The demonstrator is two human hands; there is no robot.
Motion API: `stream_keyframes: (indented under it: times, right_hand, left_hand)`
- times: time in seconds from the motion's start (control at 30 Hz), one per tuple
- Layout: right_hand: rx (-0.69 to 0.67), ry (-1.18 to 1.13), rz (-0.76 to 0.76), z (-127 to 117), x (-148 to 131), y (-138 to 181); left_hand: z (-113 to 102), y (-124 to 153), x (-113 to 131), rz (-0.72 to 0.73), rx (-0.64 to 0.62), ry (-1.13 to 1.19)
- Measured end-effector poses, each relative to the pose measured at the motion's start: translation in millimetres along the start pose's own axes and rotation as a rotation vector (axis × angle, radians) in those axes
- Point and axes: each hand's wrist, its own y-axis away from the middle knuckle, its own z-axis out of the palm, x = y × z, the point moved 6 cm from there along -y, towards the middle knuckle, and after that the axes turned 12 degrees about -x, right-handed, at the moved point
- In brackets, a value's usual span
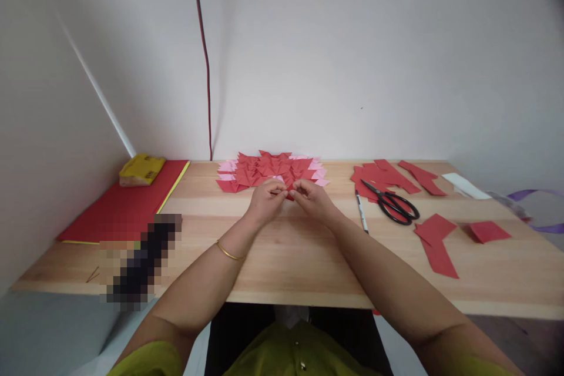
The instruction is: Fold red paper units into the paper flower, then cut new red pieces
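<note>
Between my two hands is a small piece of folded red paper [290, 194], mostly hidden by fingers. My left hand [268, 198] pinches its left side, and my right hand [314, 197] pinches its right side. Just behind my hands, a cluster of folded red and pink paper pieces [264, 167] lies in rows on the wooden table [291, 252]. Its front edge is partly covered by my fingers.
To the right lie red paper strips [388, 176], black-handled scissors [399, 208], a marker pen [362, 211], more red pieces [438, 247] and a white strip [466, 185]. At left, a yellow packet [141, 170] rests on red sheets [114, 211], near a blurred dark object [145, 261].
</note>
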Motion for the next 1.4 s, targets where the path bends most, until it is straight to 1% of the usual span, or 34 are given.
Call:
stream_keyframes:
  times: [0.2, 0.33, 0.4, 0.5, 0.6, 0.63, 0.67, 0.77, 0.8, 0.83, 0.87, 0.93, 0.97, 1.03, 1.13, 1.3, 1.4]
  right_hand:
    - [-0.047, -0.079, -0.017, -1, -2, 0]
    - [-0.116, -0.128, 0.011, 1, 1, -2]
    - [-0.138, -0.151, 0.038, 3, 3, -2]
    - [-0.126, -0.18, 0.073, 6, 4, -1]
    - [-0.062, -0.118, 0.086, 4, 5, 0]
    - [-0.027, -0.091, 0.094, 2, 6, 1]
    - [0.01, -0.078, 0.104, 0, 6, 1]
    - [0.09, -0.167, 0.107, -7, 6, 2]
    - [0.102, -0.215, 0.1, -8, 6, 2]
    - [0.108, -0.259, 0.094, -8, 7, 2]
    - [0.113, -0.292, 0.093, -8, 7, 2]
    - [0.118, -0.329, 0.102, -6, 9, 1]
    - [0.119, -0.333, 0.106, -5, 10, 1]
    - [0.112, -0.32, 0.1, -3, 12, 0]
    - [0.077, -0.283, 0.072, 2, 13, -2]
    - [0.067, -0.253, 0.04, 4, 13, -1]
    - [0.059, -0.244, 0.042, 5, 12, 0]
  left_hand:
    - [-5, -2, 10, 0.077, -0.059, -0.117]
    - [-8, -5, 3, 0.08, -0.102, -0.137]
    - [-9, -5, -2, 0.049, -0.087, -0.147]
    - [-9, -5, -5, 0.024, -0.071, -0.168]
    - [-6, -5, -1, 0.031, -0.075, -0.15]
    - [-7, -5, 0, 0.024, -0.05, -0.106]
    - [-9, -5, -2, 0.005, 0.003, -0.028]
    - [-17, -1, -19, -0.122, 0.2, 0.385]
    - [-16, 1, -26, -0.176, 0.235, 0.532]
    - [-12, 2, -32, -0.225, 0.233, 0.656]
    - [-5, 2, -35, -0.265, 0.2, 0.748]
    - [9, 3, -37, -0.309, 0.096, 0.843]
    - [15, 3, -36, -0.312, 0.064, 0.865]
    - [21, 4, -33, -0.302, 0.079, 0.862]
    - [21, 5, -30, -0.281, 0.129, 0.785]
    - [15, 4, -24, -0.23, 0.097, 0.621]
    - [10, 3, -17, -0.183, 0.095, 0.468]
